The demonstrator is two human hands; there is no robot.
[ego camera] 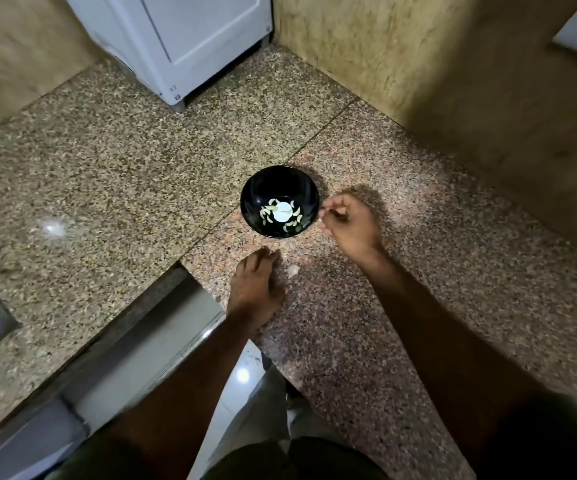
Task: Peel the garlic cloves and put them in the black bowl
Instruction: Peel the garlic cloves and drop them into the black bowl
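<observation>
The black bowl [280, 180] stands on the granite counter [107, 161] and holds several peeled garlic cloves [267, 212] around a bright reflection. My right hand [347, 221] hovers just right of the bowl's rim, fingers curled, pinching something small and pale that I cannot identify. My left hand [256, 285] rests flat on the counter in front of the bowl, fingers relaxed. A small whitish piece of garlic or skin [293, 270] lies on the counter just right of my left hand.
A white appliance [183, 43] stands at the back of the counter. Beige walls [436, 64] close in the corner on the right. The counter's front edge [162, 306] runs diagonally at lower left, with floor below.
</observation>
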